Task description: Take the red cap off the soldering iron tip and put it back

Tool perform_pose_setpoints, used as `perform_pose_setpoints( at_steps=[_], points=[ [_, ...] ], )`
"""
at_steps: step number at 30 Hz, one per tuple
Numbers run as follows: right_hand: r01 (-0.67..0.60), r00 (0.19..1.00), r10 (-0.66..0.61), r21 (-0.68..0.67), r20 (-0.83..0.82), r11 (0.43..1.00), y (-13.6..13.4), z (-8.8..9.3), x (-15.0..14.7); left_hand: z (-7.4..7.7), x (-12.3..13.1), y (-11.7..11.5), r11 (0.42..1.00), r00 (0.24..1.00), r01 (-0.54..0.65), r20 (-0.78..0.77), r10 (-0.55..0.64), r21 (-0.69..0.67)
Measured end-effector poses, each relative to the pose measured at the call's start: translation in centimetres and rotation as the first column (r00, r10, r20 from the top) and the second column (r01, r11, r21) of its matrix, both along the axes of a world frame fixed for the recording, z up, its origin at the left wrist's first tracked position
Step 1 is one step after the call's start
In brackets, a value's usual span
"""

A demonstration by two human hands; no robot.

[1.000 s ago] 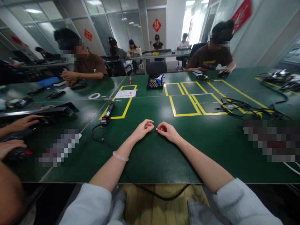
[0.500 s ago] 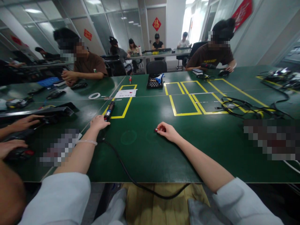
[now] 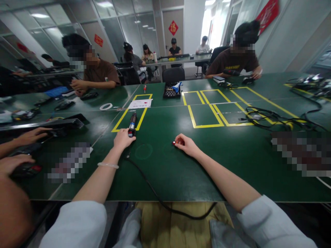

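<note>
My left hand (image 3: 123,139) is closed around the rear end of an electric screwdriver (image 3: 132,122), a dark cylinder with a silver and blue band, pointing away from me. A black cord (image 3: 144,177) trails from beside that hand and hangs over the table's near edge. Between the thumb and fingertips of my right hand (image 3: 186,144) is a small red-and-white piece (image 3: 173,142), too small to make out. That hand rests on the green table (image 3: 165,179), right of the screwdriver.
Yellow tape outlines (image 3: 209,126) mark the table, with a paper sheet (image 3: 140,103) on the left one. Farther back stands a black tray (image 3: 170,91). Cables (image 3: 266,117) lie at right. A neighbour's hands (image 3: 22,162) work at far left; two people sit opposite.
My left hand has moved right with the electric screwdriver, which now stands over the left yellow outline's near right corner. My right hand has hardly moved and keeps its small piece.
</note>
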State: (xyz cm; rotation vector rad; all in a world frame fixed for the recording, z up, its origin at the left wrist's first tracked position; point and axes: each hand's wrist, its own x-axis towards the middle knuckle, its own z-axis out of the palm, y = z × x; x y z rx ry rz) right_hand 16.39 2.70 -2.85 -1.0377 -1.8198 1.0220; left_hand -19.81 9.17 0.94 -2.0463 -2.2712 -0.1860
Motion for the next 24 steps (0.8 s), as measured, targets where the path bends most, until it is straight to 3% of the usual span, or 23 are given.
perform_pose_setpoints(
  at_steps=[7, 14, 18, 24],
  points=[
    [0.004, 1.0, -0.006, 0.071, 0.029, 0.997, -0.1, 0.1, 0.0, -0.4, 8.7, -3.3, 0.984, 0.984, 0.17, 0.042, -0.172, 0.051],
    [0.059, 0.996, -0.069, 0.17, 0.055, 0.984, -0.1, 0.0, 0.0, -0.9, 15.4, -6.2, 0.91, 0.915, 0.394, 0.036, -0.401, 0.132],
    [0.064, 0.992, -0.086, 0.224, 0.089, 0.972, -0.2, -0.2, -0.1, -0.9, 17.4, -7.5, 0.875, 0.877, 0.465, 0.061, -0.476, 0.135],
    [0.0, 0.991, -0.027, 0.21, 0.128, 0.978, -0.1, -0.4, -0.1, -1.0, 17.9, -8.5, 0.848, 0.842, 0.514, 0.114, -0.528, 0.131]
  ],
)
